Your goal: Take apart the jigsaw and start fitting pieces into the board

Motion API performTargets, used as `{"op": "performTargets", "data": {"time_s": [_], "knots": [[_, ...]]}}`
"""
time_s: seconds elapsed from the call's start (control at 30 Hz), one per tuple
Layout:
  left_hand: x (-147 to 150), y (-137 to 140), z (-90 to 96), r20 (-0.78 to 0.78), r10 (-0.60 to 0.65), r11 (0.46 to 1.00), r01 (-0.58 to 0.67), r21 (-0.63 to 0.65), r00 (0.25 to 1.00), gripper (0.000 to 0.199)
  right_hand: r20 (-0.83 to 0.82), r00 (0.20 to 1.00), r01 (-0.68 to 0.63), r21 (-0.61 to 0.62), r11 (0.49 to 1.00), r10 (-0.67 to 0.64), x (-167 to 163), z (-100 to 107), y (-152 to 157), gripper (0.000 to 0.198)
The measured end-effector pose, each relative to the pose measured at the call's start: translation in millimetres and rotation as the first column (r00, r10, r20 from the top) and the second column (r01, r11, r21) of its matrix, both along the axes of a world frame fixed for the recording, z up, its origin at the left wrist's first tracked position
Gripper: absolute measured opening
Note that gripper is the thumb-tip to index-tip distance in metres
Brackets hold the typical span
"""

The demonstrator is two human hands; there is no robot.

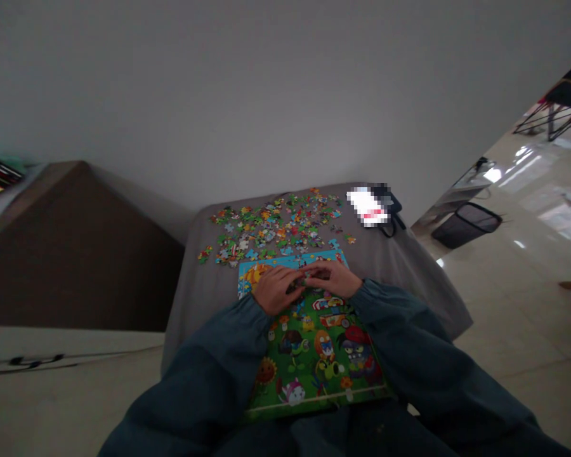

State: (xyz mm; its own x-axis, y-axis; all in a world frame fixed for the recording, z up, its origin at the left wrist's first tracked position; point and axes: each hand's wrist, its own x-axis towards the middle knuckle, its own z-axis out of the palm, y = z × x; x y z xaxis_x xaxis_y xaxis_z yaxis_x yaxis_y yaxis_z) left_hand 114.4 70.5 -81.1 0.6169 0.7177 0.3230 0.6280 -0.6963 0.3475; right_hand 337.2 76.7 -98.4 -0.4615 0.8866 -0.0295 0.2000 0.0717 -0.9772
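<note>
A jigsaw puzzle board (pixel 295 368) with cartoon plants on green lies before me, its top strip blue with an orange figure at the left. My left hand (pixel 278 289) rests over the upper part of it, fingers curled and pressed together. Beside it, my right hand (pixel 333 278) is also closed, its fingertips meeting those of the left. Whatever small thing lies between the fingertips, perhaps a puzzle piece, is too dark and covered to make out. Beyond the board, many loose puzzle pieces (pixel 278 228) are spread in a heap.
The grey-covered table (pixel 200 292) stands against a wall. At its back right lies a blurred bright object (pixel 368 209) with a dark strapped item (pixel 394 204). A brown cabinet side (pixel 90 254) is at the left. A dark mesh bin (pixel 466 225) is on the floor at right.
</note>
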Motion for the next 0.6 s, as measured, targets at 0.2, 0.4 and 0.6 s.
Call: {"op": "performTargets", "data": {"time_s": [0.2, 0.4, 0.6], "knots": [[-3, -7, -3.8, 0.009, -0.021, 0.999, 0.022, -0.03, 1.0, 0.035, 0.088, 0.992, 0.082, 0.114, 0.99, -0.093, 5, 4, 4, 0.038], [-8, -14, -11.6, -0.175, -0.126, 0.991, 0.114, -0.075, 0.976, 0.045, 0.144, 0.984, 0.079, 0.201, 0.976, -0.109, 8, 8, 4, 0.025], [-6, -15, -8.6, -0.252, -0.226, 0.963, 0.178, -0.201, 0.941, 0.055, 0.148, 0.979, 0.106, 0.2, 0.974, -0.137, 10, 13, 3, 0.024]]}}
